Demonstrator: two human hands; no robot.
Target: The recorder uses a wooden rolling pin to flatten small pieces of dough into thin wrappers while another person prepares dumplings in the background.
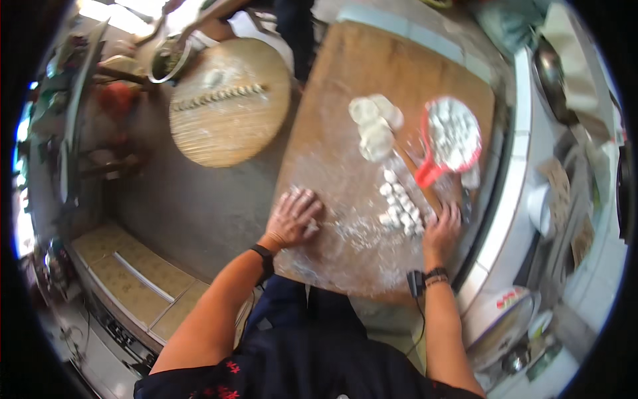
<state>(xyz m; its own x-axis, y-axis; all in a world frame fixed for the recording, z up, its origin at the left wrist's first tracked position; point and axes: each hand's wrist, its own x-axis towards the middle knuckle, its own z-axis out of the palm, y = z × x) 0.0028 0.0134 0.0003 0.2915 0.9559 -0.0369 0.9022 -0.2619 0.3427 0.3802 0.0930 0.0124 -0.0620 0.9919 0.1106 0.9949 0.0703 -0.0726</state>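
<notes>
My left hand [295, 215] lies palm down at the left edge of a floured wooden board [344, 65]. A small whitish bit, perhaps dough, shows beside its thumb; what is under the palm is hidden. My right hand [442, 230] is closed around the near end of a wooden rolling pin [411, 167]. Left of that hand sits a cluster of small floured dough pieces [400, 203]. Several flat round dough wrappers [377, 138] overlap farther up the board. A red-handled scoop or strainer [453, 132] full of white flour partly covers the pin.
A round tray [229, 134] to the left carries a row of dumplings. Beyond it a person's arm [212, 19] reaches near a metal bowl [169, 57]. A white tiled ledge [513, 164] borders the board's right side, with a basin [503, 319] lower down.
</notes>
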